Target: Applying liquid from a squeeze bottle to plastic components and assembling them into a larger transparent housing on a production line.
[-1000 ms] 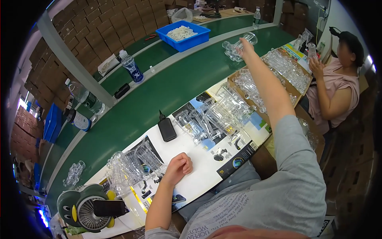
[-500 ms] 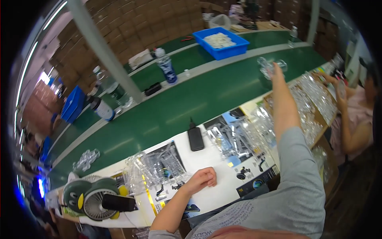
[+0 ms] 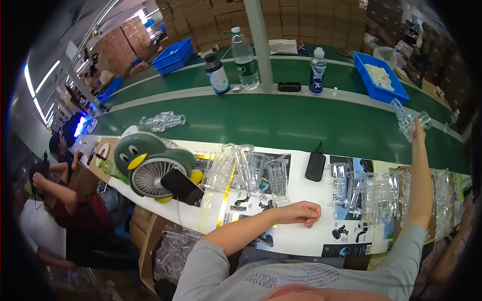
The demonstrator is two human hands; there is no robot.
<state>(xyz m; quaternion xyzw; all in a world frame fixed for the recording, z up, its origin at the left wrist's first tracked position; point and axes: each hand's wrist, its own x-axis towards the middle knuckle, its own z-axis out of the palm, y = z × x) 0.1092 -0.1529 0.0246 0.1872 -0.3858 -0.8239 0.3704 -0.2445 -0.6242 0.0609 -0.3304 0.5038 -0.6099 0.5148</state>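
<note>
Two hands are out: the right hand (image 3: 415, 131) reaches over the green conveyor belt (image 3: 281, 123), its grip pinching a clear plastic tray (image 3: 407, 117). The left hand (image 3: 299, 212) rests near the table's (image 3: 301, 200) front edge, fingers curled shut on nothing, just beside upright clear trays (image 3: 251, 170).

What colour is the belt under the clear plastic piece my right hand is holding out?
Green: the conveyor belt under the clear plastic piece, seen in the head view.

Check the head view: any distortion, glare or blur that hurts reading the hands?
Head view: strong fisheye bend, conveyor belt curves and rim goes black; blue-white glare at far left; right hand near the rim looks soft, clear plastic piece low-contrast; left hand is sharp.
</note>
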